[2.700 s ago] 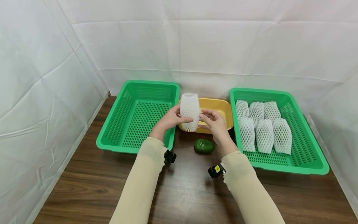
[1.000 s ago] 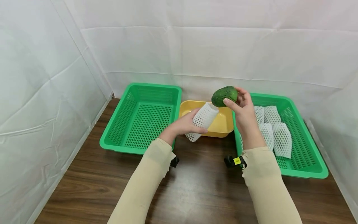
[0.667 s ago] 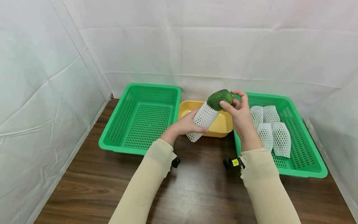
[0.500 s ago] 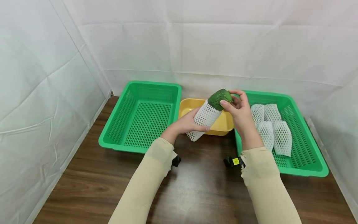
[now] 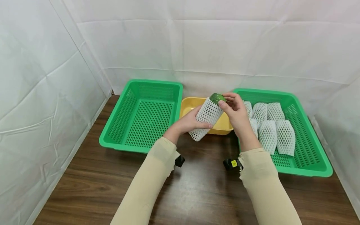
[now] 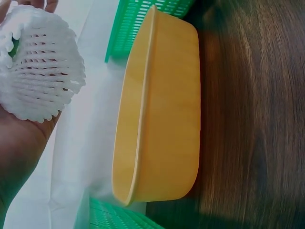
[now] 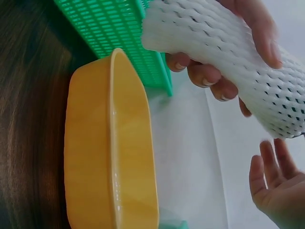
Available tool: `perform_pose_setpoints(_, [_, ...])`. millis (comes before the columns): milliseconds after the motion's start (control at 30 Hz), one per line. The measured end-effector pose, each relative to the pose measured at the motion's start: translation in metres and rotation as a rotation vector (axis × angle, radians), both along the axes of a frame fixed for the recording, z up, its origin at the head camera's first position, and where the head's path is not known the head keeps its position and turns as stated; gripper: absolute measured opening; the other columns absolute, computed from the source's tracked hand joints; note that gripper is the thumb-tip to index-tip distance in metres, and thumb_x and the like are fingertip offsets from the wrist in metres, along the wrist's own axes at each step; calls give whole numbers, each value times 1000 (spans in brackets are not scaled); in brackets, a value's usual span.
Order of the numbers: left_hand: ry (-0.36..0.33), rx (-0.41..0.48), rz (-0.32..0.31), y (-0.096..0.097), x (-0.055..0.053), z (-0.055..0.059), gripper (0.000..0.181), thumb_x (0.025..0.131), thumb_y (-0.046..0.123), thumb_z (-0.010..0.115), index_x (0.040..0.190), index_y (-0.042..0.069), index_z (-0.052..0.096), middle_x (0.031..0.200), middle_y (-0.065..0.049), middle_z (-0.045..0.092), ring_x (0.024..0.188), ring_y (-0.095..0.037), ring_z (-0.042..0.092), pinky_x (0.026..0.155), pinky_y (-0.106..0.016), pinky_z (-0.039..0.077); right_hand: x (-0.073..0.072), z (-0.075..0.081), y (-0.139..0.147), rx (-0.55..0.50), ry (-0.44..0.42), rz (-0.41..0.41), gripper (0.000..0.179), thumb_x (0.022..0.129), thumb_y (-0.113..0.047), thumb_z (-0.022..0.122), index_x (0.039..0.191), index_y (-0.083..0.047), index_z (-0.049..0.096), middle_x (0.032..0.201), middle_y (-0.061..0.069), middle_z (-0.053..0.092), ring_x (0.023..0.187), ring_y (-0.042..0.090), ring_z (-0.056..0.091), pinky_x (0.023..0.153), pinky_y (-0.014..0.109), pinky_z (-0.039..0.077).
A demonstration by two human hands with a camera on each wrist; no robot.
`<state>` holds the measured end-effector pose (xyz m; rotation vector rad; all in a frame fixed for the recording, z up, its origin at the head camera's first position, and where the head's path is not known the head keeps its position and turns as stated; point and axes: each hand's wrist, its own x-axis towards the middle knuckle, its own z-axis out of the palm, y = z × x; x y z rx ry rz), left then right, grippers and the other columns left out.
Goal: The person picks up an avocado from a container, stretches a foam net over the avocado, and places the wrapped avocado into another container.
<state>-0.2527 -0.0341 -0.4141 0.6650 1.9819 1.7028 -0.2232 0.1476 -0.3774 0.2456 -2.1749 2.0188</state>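
A white foam net sleeve (image 5: 209, 114) is tilted over the yellow basin, gripped around its middle by my left hand (image 5: 189, 122). From its upper end pokes the rounded tip of a dark green avocado (image 5: 217, 97); the rest of the fruit is hidden inside. My right hand (image 5: 234, 109) has thumb and fingertips at that exposed tip, pinching it. In the right wrist view, the left thumb lies along the sleeve (image 7: 205, 38), and the right hand (image 7: 281, 195) is at the far end. The left wrist view shows the sleeve (image 6: 43, 67) from its lower end.
A yellow basin (image 5: 225, 123) stands behind the hands, between two green baskets. The left basket (image 5: 112, 137) shows its bare slatted floor. In the right basket (image 5: 312, 172) lie several bulging foam net sleeves (image 5: 285, 137). White cloth (image 5: 208, 47) hangs behind the dark wooden table (image 5: 191, 193).
The right hand picked the avocado up off the table and brought it to the sleeve. The avocado has since slid deeper in, leaving only its tip out. The left hand has kept hold of the sleeve.
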Motion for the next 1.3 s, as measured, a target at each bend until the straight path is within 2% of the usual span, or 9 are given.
perform_pose_setpoints(167, [-33,-16,34,1,2,2,73,79,17,74,138,11,32,117,-14,53,97,-25,57,77,-35,51,0,-2,0,88,-50,-65,37,90,-29,62,117,-5,55,115,-1,46,108,16,42,92,35,34])
perform_pose_setpoints(267, [-43,-25,53,2,2,1,75,78,18,75,139,11,31,116,-13,53,96,-25,57,77,-34,51,1,-5,1,124,-49,-83,39,90,-32,62,116,-3,58,113,0,48,108,16,41,91,37,33])
perform_pose_setpoints(433, [-50,-29,75,3,2,0,81,76,21,76,141,13,28,116,-10,52,96,-23,57,77,-33,51,2,-6,-1,172,11,-125,35,89,-32,62,106,-2,64,111,-1,46,108,13,39,85,31,32])
perform_pose_setpoints(567, [-55,-11,86,4,2,0,83,76,20,76,142,15,26,116,-9,52,96,-23,57,77,-33,50,3,-6,-3,189,73,-159,32,90,-27,62,98,3,66,108,0,48,104,11,40,81,27,34])
perform_pose_setpoints(733, [-73,21,84,4,2,0,84,77,17,75,143,17,24,117,-12,51,96,-24,57,77,-34,51,2,-7,-4,281,146,-196,36,95,-25,54,92,8,69,104,9,52,101,16,42,85,32,34])
perform_pose_setpoints(933, [-124,69,89,2,2,-2,75,81,15,71,142,17,28,115,-13,52,93,-25,57,76,-34,51,0,-10,-2,420,128,-160,41,95,-30,53,96,8,69,109,17,53,107,29,39,90,44,30])
perform_pose_setpoints(1167, [-139,92,73,1,3,-2,67,84,16,68,140,15,33,112,-13,54,90,-24,58,74,-35,52,2,-10,-1,429,80,-95,40,92,-31,58,92,7,69,105,14,54,109,27,38,93,47,28])
perform_pose_setpoints(1300, [-149,95,54,2,4,0,61,86,16,66,138,14,35,111,-14,55,89,-25,60,74,-36,52,3,-11,-2,436,34,-35,39,92,-35,58,91,2,67,104,10,54,105,24,43,91,46,35])
